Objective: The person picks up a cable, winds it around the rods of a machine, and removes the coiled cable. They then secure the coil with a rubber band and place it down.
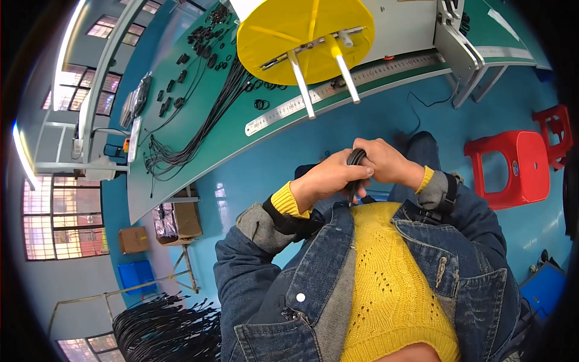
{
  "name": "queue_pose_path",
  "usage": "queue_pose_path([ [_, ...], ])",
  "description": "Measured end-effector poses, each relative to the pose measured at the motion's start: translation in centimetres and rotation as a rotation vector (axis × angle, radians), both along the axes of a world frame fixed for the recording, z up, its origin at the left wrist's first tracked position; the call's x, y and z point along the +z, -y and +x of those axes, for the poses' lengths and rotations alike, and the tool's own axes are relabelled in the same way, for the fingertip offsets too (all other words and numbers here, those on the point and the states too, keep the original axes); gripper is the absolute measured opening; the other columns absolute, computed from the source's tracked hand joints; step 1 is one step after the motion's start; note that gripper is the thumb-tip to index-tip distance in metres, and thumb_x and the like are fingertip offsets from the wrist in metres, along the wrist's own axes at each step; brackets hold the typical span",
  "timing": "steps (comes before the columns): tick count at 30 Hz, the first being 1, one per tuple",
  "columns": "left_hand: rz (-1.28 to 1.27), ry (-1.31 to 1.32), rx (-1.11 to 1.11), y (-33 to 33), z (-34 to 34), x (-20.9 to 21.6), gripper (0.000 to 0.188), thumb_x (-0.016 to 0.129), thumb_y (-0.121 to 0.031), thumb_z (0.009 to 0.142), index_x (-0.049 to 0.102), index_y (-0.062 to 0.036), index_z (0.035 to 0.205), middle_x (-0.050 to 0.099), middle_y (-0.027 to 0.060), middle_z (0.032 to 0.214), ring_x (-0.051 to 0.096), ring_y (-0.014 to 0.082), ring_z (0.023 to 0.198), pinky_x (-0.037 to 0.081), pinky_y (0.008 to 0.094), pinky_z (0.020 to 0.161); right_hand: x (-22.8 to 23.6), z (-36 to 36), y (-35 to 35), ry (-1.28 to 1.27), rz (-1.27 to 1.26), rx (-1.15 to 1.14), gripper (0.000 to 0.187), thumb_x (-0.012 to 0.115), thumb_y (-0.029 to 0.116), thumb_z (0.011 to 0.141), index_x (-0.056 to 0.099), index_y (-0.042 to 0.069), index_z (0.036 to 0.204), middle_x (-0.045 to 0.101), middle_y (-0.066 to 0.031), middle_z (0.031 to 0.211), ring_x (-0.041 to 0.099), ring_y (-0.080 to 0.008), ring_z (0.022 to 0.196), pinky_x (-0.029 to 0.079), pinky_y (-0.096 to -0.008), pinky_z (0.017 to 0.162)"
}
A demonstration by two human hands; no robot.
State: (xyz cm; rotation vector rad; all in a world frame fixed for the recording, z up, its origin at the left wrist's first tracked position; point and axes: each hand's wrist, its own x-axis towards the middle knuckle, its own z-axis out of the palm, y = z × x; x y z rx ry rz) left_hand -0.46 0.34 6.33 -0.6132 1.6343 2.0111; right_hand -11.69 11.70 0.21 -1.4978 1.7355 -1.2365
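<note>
A long green workbench curves across the upper part of the view, over a blue floor; on the bench a large yellow disc-shaped spool stands with white rods sticking out of its face, and a steel ruler runs along the bench's near edge; a fan of long black cables spreads over the bench's left part, with small black coils scattered further back and one small ring lying near the ruler; a red plastic stool stands on the floor to the right, a second red stool just behind it; a brown cardboard box sits on the floor at the left, and a mass of black cables is heaped at the lower left; the person wears a denim jacket over a yellow knitted sweater; both hands meet in front of the chest, well apart from the bench; the left hand is closed around a small bundle of black cable, fingers curled over it; the right hand presses against the same bundle from the other side, its fingers wrapped on the loops; the bundle's tail hangs down between the wrists toward the sweater.
</note>
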Motion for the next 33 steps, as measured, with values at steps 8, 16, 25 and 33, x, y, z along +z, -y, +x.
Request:
queue_pose_path([
  [8,-0.18,0.186,-0.303,0.3,-0.7,-1.7,0.027,0.061,-0.028,0.082,0.055,-0.0018,0.081,0.056,0.0026,0.06,0.057,0.0111,0.055,0.046,0.022,0.049,1.0,0.1,-0.5,-0.653,0.183,0.15,0.026,0.06,0.016,0.068,0.048,0.002,0.085,0.059,-0.0202,0.067,0.059,-0.0367,0.067,0.046,-0.0433,0.057],
  [16,0.054,-0.054,0.081,2.0,-0.3,-5.9,0.036,0.059,-0.034,0.084,0.056,0.0018,0.086,0.061,0.0086,0.07,0.058,0.0134,0.058,0.044,0.0241,0.048,-3.2,-0.7,2.2,0.086,-0.137,-0.121,0.022,0.061,0.014,0.067,0.05,0.002,0.081,0.058,-0.0146,0.063,0.058,-0.0357,0.062,0.045,-0.0398,0.053],
  [25,0.278,0.307,-0.093,1.9,-0.9,-5.6,0.032,0.054,-0.029,0.088,0.053,0.0019,0.093,0.054,0.0035,0.067,0.048,0.0076,0.05,0.037,0.0186,0.041,-1.8,-0.8,0.9,-0.525,0.181,0.079,0.016,0.058,0.012,0.068,0.054,0.001,0.079,0.06,-0.0149,0.064,0.059,-0.0352,0.064,0.045,-0.039,0.054],
  [33,0.261,0.017,0.001,1.5,-0.4,-5.2,0.025,0.055,-0.02,0.086,0.052,0.004,0.092,0.049,0.0016,0.066,0.039,0.0057,0.046,0.032,0.0175,0.038,-4.3,-0.7,1.4,0.232,0.062,-0.11,0.014,0.055,0.011,0.068,0.057,-0.001,0.075,0.061,-0.017,0.065,0.06,-0.0345,0.062,0.046,-0.0406,0.055],
])
